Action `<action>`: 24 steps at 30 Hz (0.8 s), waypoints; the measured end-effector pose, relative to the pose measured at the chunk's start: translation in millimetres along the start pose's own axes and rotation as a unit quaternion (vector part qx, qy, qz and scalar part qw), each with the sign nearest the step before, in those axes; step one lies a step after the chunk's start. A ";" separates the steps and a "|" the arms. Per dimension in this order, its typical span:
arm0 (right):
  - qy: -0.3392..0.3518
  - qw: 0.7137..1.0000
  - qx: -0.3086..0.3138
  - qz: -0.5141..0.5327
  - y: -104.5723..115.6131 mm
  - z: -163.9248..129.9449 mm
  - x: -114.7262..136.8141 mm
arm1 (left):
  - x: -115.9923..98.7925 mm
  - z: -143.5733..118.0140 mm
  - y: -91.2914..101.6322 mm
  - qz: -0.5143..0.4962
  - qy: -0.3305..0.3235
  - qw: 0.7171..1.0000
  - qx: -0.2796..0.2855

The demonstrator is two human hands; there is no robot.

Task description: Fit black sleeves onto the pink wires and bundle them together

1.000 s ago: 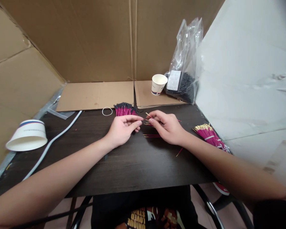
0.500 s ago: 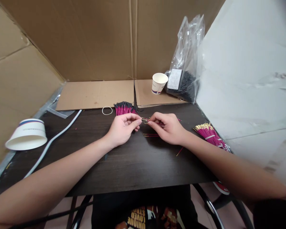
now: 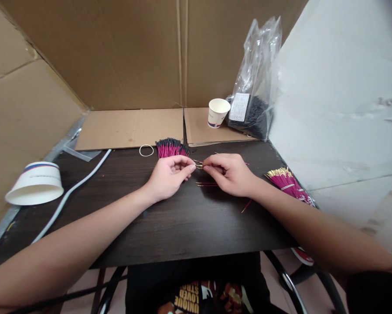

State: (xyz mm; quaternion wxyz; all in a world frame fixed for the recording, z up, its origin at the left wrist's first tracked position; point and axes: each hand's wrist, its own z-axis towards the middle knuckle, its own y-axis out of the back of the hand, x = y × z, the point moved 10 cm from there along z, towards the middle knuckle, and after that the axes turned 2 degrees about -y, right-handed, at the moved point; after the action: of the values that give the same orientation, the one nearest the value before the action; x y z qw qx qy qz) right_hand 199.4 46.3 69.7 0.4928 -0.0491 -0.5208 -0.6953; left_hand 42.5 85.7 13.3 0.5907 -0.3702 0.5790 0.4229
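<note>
Above the middle of the dark table, my left hand [image 3: 169, 178] and my right hand [image 3: 230, 174] face each other, fingertips a small gap apart. My right hand is closed in a pinch on thin magenta wires with gold-coloured metal ends [image 3: 199, 166]. Those ends point left and reach my left fingertips. My left thumb and forefinger are pinched together; whatever lies between them is hidden. Behind my left hand rests a bundle of magenta wires with black tips [image 3: 171, 147]. A few loose magenta wires [image 3: 207, 184] lie beneath my right hand.
At the right edge lies a tied bundle of gold-ended magenta wires [image 3: 287, 183]. A paper cup [image 3: 218, 114] stands by a clear bag of black pieces [image 3: 253, 113]. Left are a tipped paper cup [image 3: 35, 181], a white cable [image 3: 73, 192] and a rubber band [image 3: 146, 156].
The gold wire ends between my fingertips show slightly more now, and the gap between the two hands is a little wider. Both hands keep nearly the same place.
</note>
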 end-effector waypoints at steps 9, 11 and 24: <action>0.035 0.998 0.014 -0.049 -2.6 -2.7 5.4 | 2.9 -4.0 -3.3 0.025 -0.008 1.000 0.002; 0.035 0.998 0.021 -0.050 -5.1 -3.6 6.1 | 3.6 -5.4 -4.0 0.026 -0.008 1.000 0.000; 0.038 0.999 0.016 -0.012 -7.8 -3.7 9.6 | -7.6 -10.5 -7.9 0.059 -0.061 0.996 0.007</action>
State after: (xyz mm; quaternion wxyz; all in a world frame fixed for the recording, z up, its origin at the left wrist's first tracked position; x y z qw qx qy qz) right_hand 190.4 37.2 68.4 0.5040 -0.0085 -0.5137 -0.6943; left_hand 46.1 72.5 19.9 0.6017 -0.3047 0.5654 0.4749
